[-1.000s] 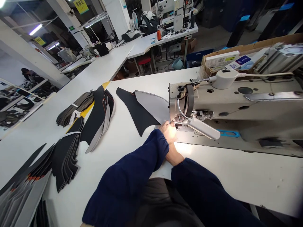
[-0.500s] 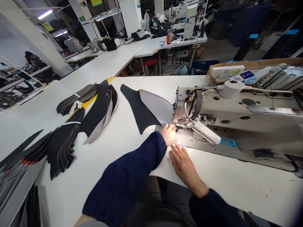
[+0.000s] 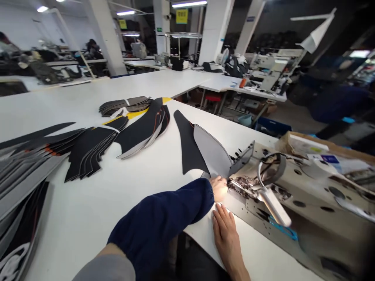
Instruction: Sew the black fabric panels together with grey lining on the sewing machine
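Observation:
My left hand, in a navy sleeve, is at the working end of a sewing machine. Its curled fingers are on the near corner of a fabric piece, a grey panel lying against a black panel; the fingertips are partly hidden by the wrist and the machine's foot. Lower down, my right hand lies flat with fingers stretched out on the white table beside the machine bed, holding nothing. A small lamp lights the needle area. Blue-handled scissors lie on the machine bed.
Left of the fabric piece lie stacked black and grey panels, tied bundles and more grey strips. Behind the machine stands a cardboard box. Another table with machines is farther back.
The whole view has turned and tilted, so the machine now slants down to the right and more of the room shows. Both hands stay at about the same places by the machine.

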`<state>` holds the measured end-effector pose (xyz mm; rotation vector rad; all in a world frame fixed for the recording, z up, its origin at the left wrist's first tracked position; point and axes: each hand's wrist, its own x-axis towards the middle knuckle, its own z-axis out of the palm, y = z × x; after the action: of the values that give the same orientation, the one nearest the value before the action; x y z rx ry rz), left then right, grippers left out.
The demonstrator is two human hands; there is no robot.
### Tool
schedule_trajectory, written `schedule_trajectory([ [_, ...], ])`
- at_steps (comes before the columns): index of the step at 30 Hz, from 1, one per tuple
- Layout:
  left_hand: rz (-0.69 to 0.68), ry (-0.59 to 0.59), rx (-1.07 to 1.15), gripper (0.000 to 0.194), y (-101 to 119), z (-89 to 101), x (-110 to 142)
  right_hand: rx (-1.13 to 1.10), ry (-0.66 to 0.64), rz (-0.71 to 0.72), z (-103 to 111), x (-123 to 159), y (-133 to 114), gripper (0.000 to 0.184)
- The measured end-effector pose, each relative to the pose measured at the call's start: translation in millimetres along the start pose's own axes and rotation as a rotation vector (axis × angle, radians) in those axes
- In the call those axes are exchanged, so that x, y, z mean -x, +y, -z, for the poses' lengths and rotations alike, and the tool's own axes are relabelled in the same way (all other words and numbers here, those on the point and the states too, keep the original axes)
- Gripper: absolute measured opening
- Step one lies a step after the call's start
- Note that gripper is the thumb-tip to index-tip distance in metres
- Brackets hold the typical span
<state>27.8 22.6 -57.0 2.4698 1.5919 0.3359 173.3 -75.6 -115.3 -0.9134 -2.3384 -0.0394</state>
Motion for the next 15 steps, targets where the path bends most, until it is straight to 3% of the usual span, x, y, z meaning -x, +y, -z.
schedule_trajectory([
  [8,-0.022,0.021,-0.035,0.022,-5,-5.0,-2,-0.094,-0.074,-0.107,2,0,12,0.031],
  [12,-0.054,0.042,-0.085,0.021,-4,-11.8,-3,-0.243,-0.064,-0.367,13,1,14,0.035],
  [15,-0.067,0.079,-0.131,0.021,-5,-17.7,-7,-0.370,0.048,-0.562,19,-2,13,0.045],
])
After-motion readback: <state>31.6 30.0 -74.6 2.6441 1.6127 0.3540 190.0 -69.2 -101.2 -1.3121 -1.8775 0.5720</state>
